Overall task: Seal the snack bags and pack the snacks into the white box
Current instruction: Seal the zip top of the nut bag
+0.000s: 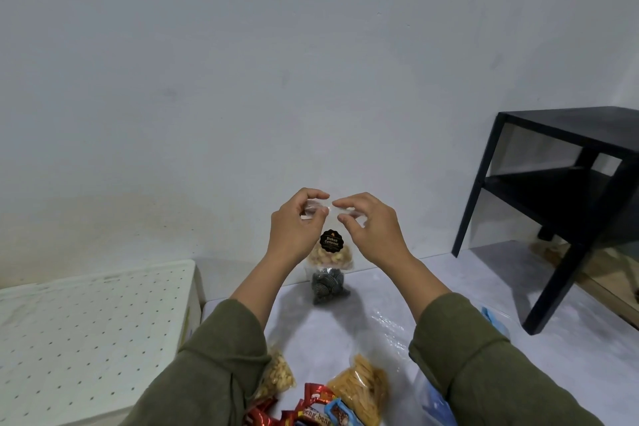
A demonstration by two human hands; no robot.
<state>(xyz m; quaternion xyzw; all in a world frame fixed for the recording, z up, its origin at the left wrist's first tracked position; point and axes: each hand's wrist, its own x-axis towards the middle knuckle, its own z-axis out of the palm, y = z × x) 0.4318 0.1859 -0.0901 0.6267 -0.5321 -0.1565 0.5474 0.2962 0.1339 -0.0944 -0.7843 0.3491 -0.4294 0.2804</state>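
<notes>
I hold a clear snack bag (331,254) up in the air, with pale biscuits inside and a round black label on its front. My left hand (296,225) pinches the bag's top edge on the left and my right hand (373,226) pinches it on the right. Behind and below it a bag of dark round biscuits (328,285) stands on the grey surface. Near my sleeves lie a bag of nuts (276,373), a bag of yellow sticks (363,387) and several red wrapped bars (307,408). The white box (86,332), its top dotted with small holes, sits at the left.
A black side table with a lower shelf (567,190) stands at the right against the pale wall. Clear plastic and a blue-printed bag (432,401) lie under my right arm. A wooden floor strip shows at far right.
</notes>
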